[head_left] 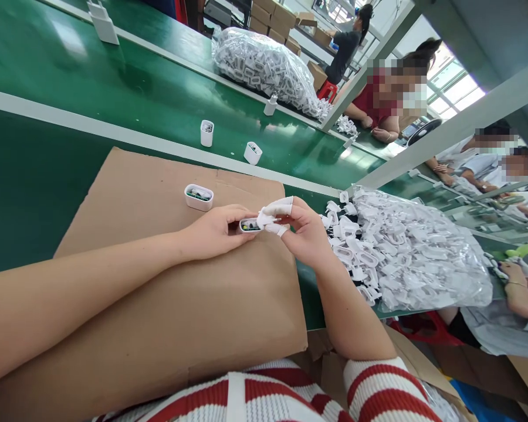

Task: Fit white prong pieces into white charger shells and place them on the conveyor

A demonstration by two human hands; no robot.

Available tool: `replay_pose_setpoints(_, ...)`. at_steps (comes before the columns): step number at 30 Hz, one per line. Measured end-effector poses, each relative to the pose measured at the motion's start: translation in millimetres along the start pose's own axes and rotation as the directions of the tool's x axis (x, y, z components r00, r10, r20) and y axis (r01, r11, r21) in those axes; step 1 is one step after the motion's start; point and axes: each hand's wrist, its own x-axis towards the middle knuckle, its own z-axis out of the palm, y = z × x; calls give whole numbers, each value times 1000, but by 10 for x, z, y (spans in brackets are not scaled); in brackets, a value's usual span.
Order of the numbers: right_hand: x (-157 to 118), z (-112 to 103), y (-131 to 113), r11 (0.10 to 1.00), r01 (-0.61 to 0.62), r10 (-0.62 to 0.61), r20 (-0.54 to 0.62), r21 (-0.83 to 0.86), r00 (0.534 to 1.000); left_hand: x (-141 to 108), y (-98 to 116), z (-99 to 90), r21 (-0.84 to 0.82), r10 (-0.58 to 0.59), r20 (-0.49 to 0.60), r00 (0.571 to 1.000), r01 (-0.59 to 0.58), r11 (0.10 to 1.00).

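Above the brown cardboard sheet (193, 281), my left hand (217, 231) grips a white oval housing (249, 226) between thumb and fingers. Small electronic parts show inside the housing's open top. My right hand (297, 225), with white covers on its fingertips, pinches a small white piece (264, 219) at the housing's right end. Its exact shape is partly hidden by the fingers. Another open white housing (199, 197) with a circuit board inside rests on the cardboard, up and left of my hands.
Two open housings (206, 133) (253, 153) stand on the green belt (158, 117) beyond a pale rail. A bag of white plastic parts (422, 252) lies to the right, with loose pieces beside it. Another full bag (264, 64) is across the belt. Several people sit along the line.
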Motion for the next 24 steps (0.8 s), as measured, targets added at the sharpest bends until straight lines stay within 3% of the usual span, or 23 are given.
replay_pose_setpoints(5, -20, 15, -22, 893, 164, -160, 46, -418, 986, 20, 1, 6, -40, -113, -66, 991, 111, 993)
replay_pose_setpoints(10, 31, 136, 17, 748, 277, -234, 151, -603, 960, 35, 1, 7, -13, -77, -83, 994, 76, 997)
replay_pose_setpoints(15, 59, 225, -51, 623, 283, -220, 183, -730, 958, 27, 5, -2, -5, -51, -91, 995, 51, 999)
replay_pose_setpoints(18, 81, 238, -88, 613, 284, -207, 197, -737, 958, 24, 15, -3, 0, -40, -91, 995, 41, 999)
replay_pose_setpoints(24, 148, 224, -44, 721, 189, -139, 129, -667, 982, 15, 23, 30, 8, -48, -120, 992, 49, 999)
